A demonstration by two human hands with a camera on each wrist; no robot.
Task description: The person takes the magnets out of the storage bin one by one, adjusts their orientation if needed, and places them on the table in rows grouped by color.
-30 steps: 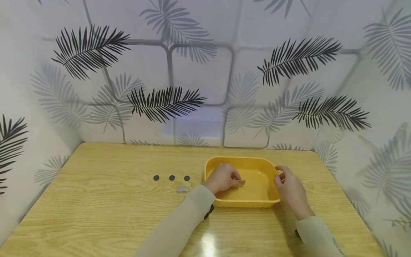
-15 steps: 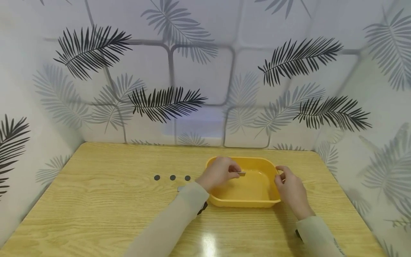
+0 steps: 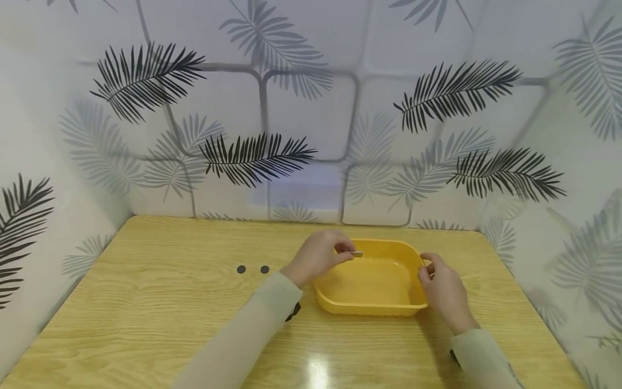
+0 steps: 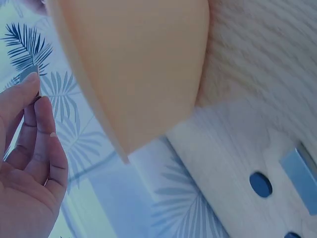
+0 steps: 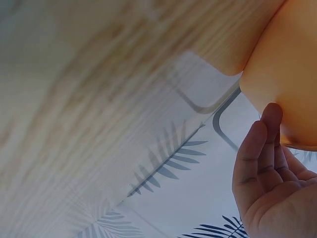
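Note:
My left hand (image 3: 319, 256) pinches a small, flat grey rectangular piece (image 3: 357, 253) between thumb and fingertips, above the back-left rim of a yellow plastic tray (image 3: 371, 309). In the left wrist view the same grey piece (image 4: 29, 74) shows at the fingertips, beside the tray's wall (image 4: 138, 64). My right hand (image 3: 446, 292) grips the tray's right rim; in the right wrist view its fingers (image 5: 271, 119) lie against the outer wall. On the table to the left are small black discs (image 3: 264, 269). A grey rectangular block (image 4: 300, 179) near a disc (image 4: 260, 184) is hidden behind my left sleeve in the head view.
The tray stands on a wood-grain table (image 3: 146, 302). A wall (image 3: 301, 119) with a leaf pattern rises right behind the table's back edge and along both sides.
My left hand has lifted from inside the tray and moved left and back toward its rim, still pinching the grey piece. The left sleeve now covers the block and one disc. My right hand stays put.

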